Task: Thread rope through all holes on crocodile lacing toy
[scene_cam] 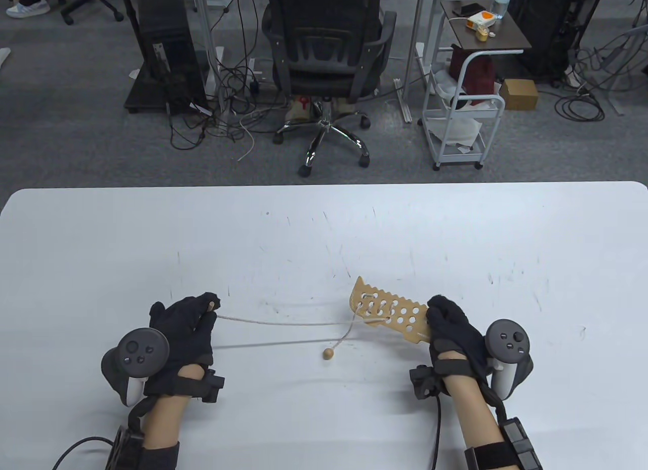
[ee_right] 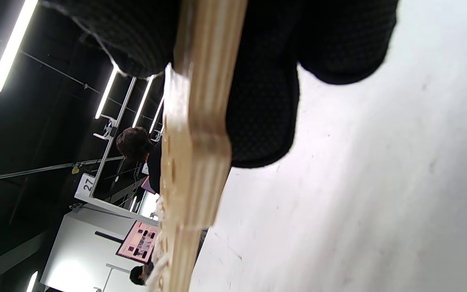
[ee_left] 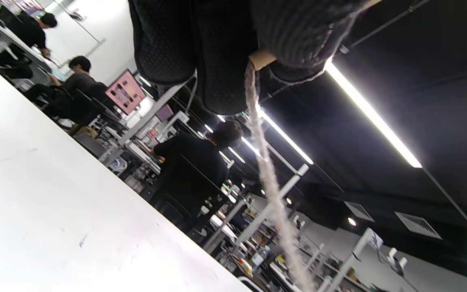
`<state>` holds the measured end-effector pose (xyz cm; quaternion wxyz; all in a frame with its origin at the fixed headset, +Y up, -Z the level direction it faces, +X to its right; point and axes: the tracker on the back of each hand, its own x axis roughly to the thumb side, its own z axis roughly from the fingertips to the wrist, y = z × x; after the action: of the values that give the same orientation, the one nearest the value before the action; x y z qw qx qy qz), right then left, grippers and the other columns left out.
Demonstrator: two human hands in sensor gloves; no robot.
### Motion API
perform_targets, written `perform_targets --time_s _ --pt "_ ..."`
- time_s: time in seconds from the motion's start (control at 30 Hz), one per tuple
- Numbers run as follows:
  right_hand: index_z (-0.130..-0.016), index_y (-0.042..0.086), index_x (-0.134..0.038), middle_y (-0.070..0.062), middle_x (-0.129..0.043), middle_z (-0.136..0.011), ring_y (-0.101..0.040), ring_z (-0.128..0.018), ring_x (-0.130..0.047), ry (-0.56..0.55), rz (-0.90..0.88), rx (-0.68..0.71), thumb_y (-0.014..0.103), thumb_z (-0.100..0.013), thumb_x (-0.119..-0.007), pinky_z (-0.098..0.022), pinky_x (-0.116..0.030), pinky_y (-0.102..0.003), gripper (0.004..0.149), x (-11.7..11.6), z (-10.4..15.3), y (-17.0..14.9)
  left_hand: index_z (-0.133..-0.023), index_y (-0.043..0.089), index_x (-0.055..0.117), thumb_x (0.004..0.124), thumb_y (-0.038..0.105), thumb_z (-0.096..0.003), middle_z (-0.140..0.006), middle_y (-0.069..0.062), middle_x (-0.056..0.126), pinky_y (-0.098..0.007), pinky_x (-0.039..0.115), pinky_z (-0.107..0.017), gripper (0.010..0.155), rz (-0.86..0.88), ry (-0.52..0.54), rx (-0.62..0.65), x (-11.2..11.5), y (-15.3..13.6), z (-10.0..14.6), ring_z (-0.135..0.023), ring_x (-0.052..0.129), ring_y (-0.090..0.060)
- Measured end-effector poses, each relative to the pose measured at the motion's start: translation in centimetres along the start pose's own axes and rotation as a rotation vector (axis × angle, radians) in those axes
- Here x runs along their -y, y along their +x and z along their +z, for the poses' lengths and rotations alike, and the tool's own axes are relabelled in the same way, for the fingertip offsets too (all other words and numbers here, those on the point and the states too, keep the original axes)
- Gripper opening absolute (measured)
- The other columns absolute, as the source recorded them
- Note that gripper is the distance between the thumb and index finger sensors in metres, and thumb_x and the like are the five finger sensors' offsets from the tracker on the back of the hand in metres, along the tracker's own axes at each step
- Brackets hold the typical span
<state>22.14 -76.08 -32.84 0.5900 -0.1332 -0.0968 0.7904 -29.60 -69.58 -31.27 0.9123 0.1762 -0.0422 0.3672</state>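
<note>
Left hand: the left hand (scene_cam: pixel 185 328) sits low on the left of the white table (scene_cam: pixel 324 227), fingers curled, pinching the wooden tip (ee_left: pixel 262 59) of the rope between thumb and fingertips.
Rope: the rope (scene_cam: pixel 283 322) runs taut from that pinch rightward to the toy's holed end, where a short tail drops to a wooden bead (scene_cam: pixel 328 353) beside it. The pale line on the table below looks like its shadow, though I can't be certain.
Toy: the crocodile lacing toy (scene_cam: pixel 387 313) is right of centre, tilted up off the table, and most holes look unlaced, so it's early going by my read.
Right hand: the right hand (scene_cam: pixel 453 328) clamps the toy's near end, fingers wrapped round the board.
Handling: the board looks like stiff, light plywood, best gripped at an edge clear of the holes; the rope is soft and limp, so I'd steer it by that rigid tip.
Left wrist view: close up on the pinched tip and the fuzzy cord hanging away, which is only a speck from above.
Right wrist view: the board edge-on, layered ply with fingers on both faces, but no holes visible.
</note>
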Motion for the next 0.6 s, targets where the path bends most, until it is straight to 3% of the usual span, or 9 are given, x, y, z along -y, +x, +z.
perform_targets --time_s 0.27,0.37,0.6 --pt "-0.089 0.012 -0.074 -0.008 -0.099 -0.071 -0.023 -0.044 -0.108 0.062 -0.001 0.069 0.032 -0.047 -0.080 -0.042 -0.080 -0.044 0.047 -1.4 0.8 1.2 -0.092 0.034 0.083 0.080 0.031 -0.0421 -0.080 0.002 0.095 -0.064 0.041 -0.077 0.051 -0.013 -0.098 0.091 1.8 1.9 0.4 -0.086 0.085 -0.031" --pt "-0.089 0.012 -0.074 -0.009 -0.099 -0.071 -0.024 -0.043 -0.108 0.085 -0.005 0.096 0.032 -0.046 -0.080 -0.041 -0.080 -0.044 0.048 -1.9 1.2 1.6 -0.092 0.031 0.085 0.084 0.032 -0.0417 -0.077 0.002 0.099 -0.060 0.053 -0.075 0.050 -0.001 -0.168 0.151 2.5 2.8 0.6 -0.081 0.091 -0.030" --pt "-0.089 0.012 -0.075 -0.009 -0.100 -0.070 -0.024 -0.041 -0.107 0.139 0.019 0.146 0.032 -0.047 -0.079 -0.040 -0.080 -0.045 0.047 -3.1 2.3 2.5 -0.096 0.032 0.078 0.091 0.035 -0.0418 -0.073 0.002 0.104 -0.055 0.066 -0.071 0.056 0.045 -0.287 0.247 4.1 4.6 1.3 -0.073 0.098 -0.028"
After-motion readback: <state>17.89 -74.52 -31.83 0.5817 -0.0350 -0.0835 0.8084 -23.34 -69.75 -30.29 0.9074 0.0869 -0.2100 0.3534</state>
